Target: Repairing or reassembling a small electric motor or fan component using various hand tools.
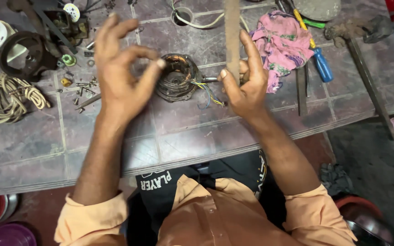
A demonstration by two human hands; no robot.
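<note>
The left hand [121,68] was raised above the grey tiled table [37,141], its fingers loosely curled and holding nothing. The right hand [245,79] was pinched on a long brown flat strip [231,32] that stood upright. Between both hands, the round dark motor stator with copper winding [177,77] lay on the table, and a pink crumpled cloth [282,43] lay just right of it.

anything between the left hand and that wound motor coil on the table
Nothing visible does. The left hand hovers open just left of the motor coil, fingertips at its rim; the right hand grips a brown strip beside it.
</note>
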